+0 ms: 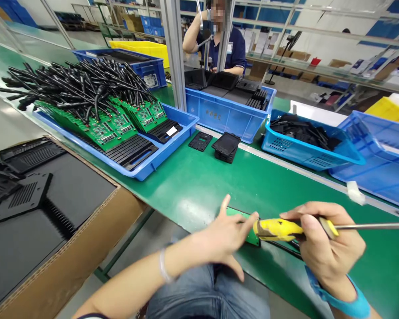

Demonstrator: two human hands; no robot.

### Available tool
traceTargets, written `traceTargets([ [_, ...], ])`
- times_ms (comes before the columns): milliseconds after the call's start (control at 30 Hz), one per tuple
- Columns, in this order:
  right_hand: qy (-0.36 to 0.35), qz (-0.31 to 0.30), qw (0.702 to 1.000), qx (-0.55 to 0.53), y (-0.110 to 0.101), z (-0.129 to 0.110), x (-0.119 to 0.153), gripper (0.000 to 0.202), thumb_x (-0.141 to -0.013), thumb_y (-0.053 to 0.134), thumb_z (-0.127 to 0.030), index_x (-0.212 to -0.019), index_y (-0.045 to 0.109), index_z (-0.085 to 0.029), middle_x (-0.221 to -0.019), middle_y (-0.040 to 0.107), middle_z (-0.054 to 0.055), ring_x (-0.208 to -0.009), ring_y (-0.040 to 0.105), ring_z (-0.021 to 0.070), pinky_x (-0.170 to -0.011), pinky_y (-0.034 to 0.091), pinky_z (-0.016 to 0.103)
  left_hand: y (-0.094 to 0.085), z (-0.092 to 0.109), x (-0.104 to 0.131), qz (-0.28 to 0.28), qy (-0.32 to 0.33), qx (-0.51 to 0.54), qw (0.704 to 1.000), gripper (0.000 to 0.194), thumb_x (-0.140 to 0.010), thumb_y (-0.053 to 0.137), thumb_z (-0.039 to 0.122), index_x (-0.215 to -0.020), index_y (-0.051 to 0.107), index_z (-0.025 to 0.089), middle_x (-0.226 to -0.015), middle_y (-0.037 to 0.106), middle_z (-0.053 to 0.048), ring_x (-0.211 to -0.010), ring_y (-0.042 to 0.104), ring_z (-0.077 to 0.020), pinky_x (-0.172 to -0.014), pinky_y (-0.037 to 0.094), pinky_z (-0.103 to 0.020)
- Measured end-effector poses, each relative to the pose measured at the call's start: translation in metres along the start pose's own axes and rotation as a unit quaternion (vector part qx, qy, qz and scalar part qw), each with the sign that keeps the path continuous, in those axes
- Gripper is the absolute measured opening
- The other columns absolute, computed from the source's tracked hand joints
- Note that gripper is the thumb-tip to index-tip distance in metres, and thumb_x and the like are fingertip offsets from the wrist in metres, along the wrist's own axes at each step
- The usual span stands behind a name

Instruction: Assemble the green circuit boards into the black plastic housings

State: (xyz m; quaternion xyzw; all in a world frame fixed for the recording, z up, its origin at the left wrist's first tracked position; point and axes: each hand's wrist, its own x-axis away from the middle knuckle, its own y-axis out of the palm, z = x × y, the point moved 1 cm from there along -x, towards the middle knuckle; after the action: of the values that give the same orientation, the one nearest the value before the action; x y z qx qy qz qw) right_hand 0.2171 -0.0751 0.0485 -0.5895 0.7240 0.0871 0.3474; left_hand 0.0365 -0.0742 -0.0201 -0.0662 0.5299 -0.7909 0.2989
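My left hand (224,237) reaches over a green circuit board (236,212) near the bench's front edge, fingers spread. Its fingers hide part of the board, so I cannot tell whether they touch it. A dark rim shows along the board, and black cables (282,249) run out from its right side. In my right hand (329,239) is a screwdriver with a worn yellow and black handle (279,229). Its handle end points left at the board, and the metal shaft (375,226) points right, out of view.
A blue tray (142,173) at left holds circuit boards with black cables (86,84). Black plastic covers (226,146) are stacked mid-bench. Blue bins (222,115) and a basket (306,155) line the back. A cardboard box (96,221) of black panels stands left. A person (236,48) sits opposite.
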Motion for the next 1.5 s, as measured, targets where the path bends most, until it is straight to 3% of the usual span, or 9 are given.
traceTargets([
  [200,-0.141,-0.184,0.971,0.056,0.019,0.013,0.025,0.007,-0.087,0.058,-0.018,-0.083,0.056,-0.023,-0.064,0.063,-0.002,-0.051,0.060,0.0127,-0.048,0.047,0.022,-0.022,-0.038,-0.009,0.003,0.049,0.137,0.989,0.116,-0.068,0.083,0.034,-0.152,0.005,0.014,-0.120,0.067,-0.019,-0.116,0.058,-0.0356,-0.109,0.007,-0.068],
  [533,-0.172,-0.200,0.960,0.096,-0.007,0.018,0.030,0.013,-0.086,0.051,-0.011,-0.082,0.048,-0.023,-0.062,0.061,-0.003,-0.049,0.058,0.0105,-0.049,0.044,0.020,-0.015,-0.030,-0.012,-0.028,0.022,0.082,0.996,0.107,-0.071,0.082,0.027,-0.150,0.013,0.010,-0.119,0.069,-0.014,-0.111,0.061,-0.0302,-0.113,0.022,-0.054],
  [667,-0.075,-0.153,0.948,0.270,-0.017,0.046,0.005,0.013,-0.091,0.048,-0.027,-0.080,0.049,-0.023,-0.059,0.058,-0.004,-0.045,0.055,0.0114,-0.047,0.041,0.022,-0.021,-0.020,-0.020,-0.059,0.004,0.011,0.998,0.092,-0.069,0.083,0.038,-0.140,0.036,0.003,-0.099,0.074,-0.013,-0.091,0.067,-0.0289,-0.111,0.027,-0.055],
  [800,0.020,-0.220,0.839,0.498,-0.037,0.098,-0.036,0.011,-0.088,0.050,-0.030,-0.089,0.056,-0.021,-0.081,0.065,0.005,-0.061,0.062,0.0202,-0.048,0.040,0.027,-0.034,-0.024,-0.042,-0.070,0.006,-0.005,0.998,0.050,-0.071,0.079,0.044,-0.111,0.066,0.017,-0.079,0.074,-0.003,-0.074,0.069,-0.0210,-0.099,0.044,-0.038],
  [967,0.040,-0.269,0.812,0.516,-0.047,0.141,-0.052,0.013,-0.083,0.051,-0.018,-0.087,0.063,-0.017,-0.075,0.065,0.011,-0.074,0.065,0.0296,-0.057,0.047,0.034,-0.072,-0.077,-0.087,0.063,-0.105,-0.008,0.992,0.032,-0.085,0.068,0.035,-0.114,0.066,0.022,-0.118,0.068,-0.005,-0.112,0.061,-0.0201,-0.099,0.040,-0.027],
  [1100,0.027,-0.279,0.836,0.471,-0.037,0.120,-0.035,0.027,-0.091,0.044,-0.020,-0.110,0.062,-0.015,-0.102,0.069,0.016,-0.094,0.065,0.0289,-0.079,0.053,0.042,-0.094,-0.133,-0.109,0.190,-0.306,-0.058,0.931,0.073,-0.083,0.069,0.027,-0.141,0.033,0.000,-0.144,0.033,-0.035,-0.139,0.025,-0.0454,-0.109,0.015,-0.062],
  [1233,0.000,-0.413,0.854,0.316,-0.011,0.072,-0.002,0.056,-0.086,0.064,-0.039,-0.137,0.047,-0.022,-0.132,0.060,0.009,-0.119,0.057,0.0248,-0.098,0.049,0.038,-0.100,-0.161,-0.108,0.189,-0.373,-0.041,0.907,0.083,-0.071,0.078,0.027,-0.139,0.037,0.002,-0.130,0.050,-0.032,-0.128,0.042,-0.0465,-0.102,0.033,-0.056],
  [1433,0.056,-0.424,0.870,0.246,0.005,0.039,0.035,0.080,-0.072,0.076,-0.016,-0.143,0.040,-0.023,-0.130,0.055,0.014,-0.115,0.056,0.0297,-0.098,0.048,0.045,-0.101,-0.141,-0.084,0.285,-0.379,-0.007,0.880,0.098,-0.069,0.076,0.028,-0.148,0.021,0.012,-0.134,0.042,-0.021,-0.125,0.047,-0.0357,-0.102,0.039,-0.044],
  [1500,0.086,-0.393,0.884,0.237,0.002,0.039,0.039,0.088,-0.068,0.077,-0.014,-0.145,0.036,-0.022,-0.121,0.055,0.012,-0.100,0.062,0.0255,-0.087,0.053,0.039,-0.096,-0.126,-0.070,0.361,-0.359,0.153,0.847,0.094,-0.063,0.080,0.027,-0.143,0.032,0.016,-0.130,0.048,-0.015,-0.124,0.047,-0.0313,-0.103,0.039,-0.041],
])
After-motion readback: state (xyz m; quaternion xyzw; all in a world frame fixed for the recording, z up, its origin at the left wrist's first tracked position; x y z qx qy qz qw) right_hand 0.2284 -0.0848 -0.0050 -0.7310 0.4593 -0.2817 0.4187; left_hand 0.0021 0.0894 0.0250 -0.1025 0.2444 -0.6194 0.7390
